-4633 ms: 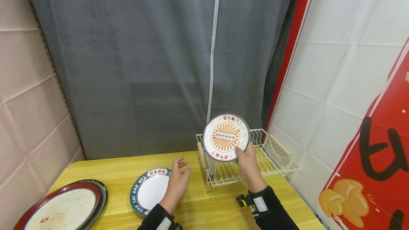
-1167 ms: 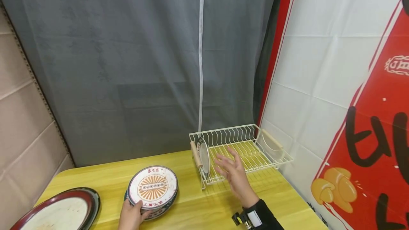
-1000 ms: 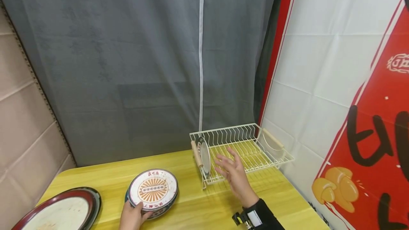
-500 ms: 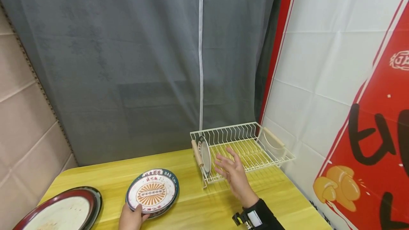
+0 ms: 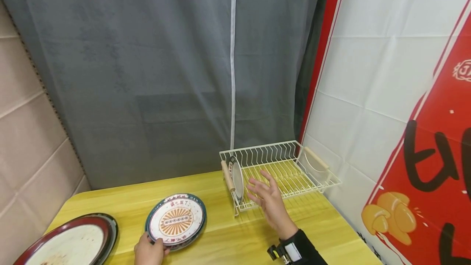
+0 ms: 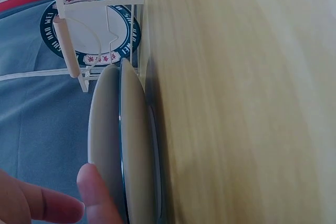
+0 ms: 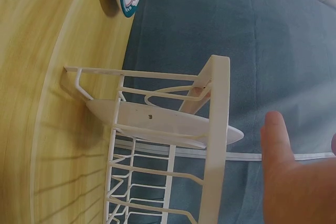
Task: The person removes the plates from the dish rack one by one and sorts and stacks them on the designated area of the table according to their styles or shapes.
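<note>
A plate with an orange sunburst sits on top of a blue-rimmed plate on the table. At their near-left edge is my left hand, its fingertips at the rims. In the left wrist view the stacked plates appear edge-on, and one fingertip overlaps the upper rim with no clear grip. My right hand hovers in front of the wire dish rack, fingers spread, holding nothing. One blue-rimmed plate stands upright in the rack's left end.
Large round dark-red and black-rimmed trays or plates overlap at the table's left side. A grey curtain hangs behind the yellow wood-grain table. A white wall covering with a red printed panel borders the right.
Earlier my right hand held the sunburst plate over the rack; later my left hand had it. It has come down onto the blue-rimmed plate. The right hand has stayed put over the last second.
</note>
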The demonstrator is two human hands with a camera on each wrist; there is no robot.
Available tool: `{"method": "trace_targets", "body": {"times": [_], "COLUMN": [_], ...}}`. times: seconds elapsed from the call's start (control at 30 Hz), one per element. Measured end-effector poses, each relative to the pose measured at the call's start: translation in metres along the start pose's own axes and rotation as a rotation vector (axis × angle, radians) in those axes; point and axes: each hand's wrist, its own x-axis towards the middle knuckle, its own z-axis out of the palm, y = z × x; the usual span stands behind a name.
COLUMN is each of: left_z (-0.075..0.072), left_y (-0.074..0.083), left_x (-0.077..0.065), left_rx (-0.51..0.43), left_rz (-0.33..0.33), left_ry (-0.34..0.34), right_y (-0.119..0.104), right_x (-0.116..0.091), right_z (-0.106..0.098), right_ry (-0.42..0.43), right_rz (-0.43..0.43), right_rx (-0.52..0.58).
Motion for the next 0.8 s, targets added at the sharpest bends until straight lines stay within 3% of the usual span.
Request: {"method": "trace_targets", "body": {"times": [0.2, 0.53, 0.6, 0.8], "left_z": [0.0004, 0.0002, 0.0022, 0.0067], "left_y": [0.0029, 0.0096, 0.0107, 0.0094], "left_x": [-0.0064, -0.0089, -0.0096, -0.0110], "left_rx": [0.009, -0.010, -0.024, -0.093], "left_rz": [-0.014, 0.053, 0.084, 0.258], "left_ry": [0.099, 0.097, 0.099, 0.071], "right_y": [-0.0004, -0.0015, -0.0006, 0.0017], "right_x": [-0.0006, 0.0022, 0.0026, 0.0049], "right_z": [-0.0002, 0.0006, 0.0005, 0.0011], "right_ry": [0.003, 0.002, 0.005, 0.016], "right_rz": [0.006, 0.001, 0.003, 0.003], "right_rx": [0.008, -0.022, -0.024, -0.040]}}
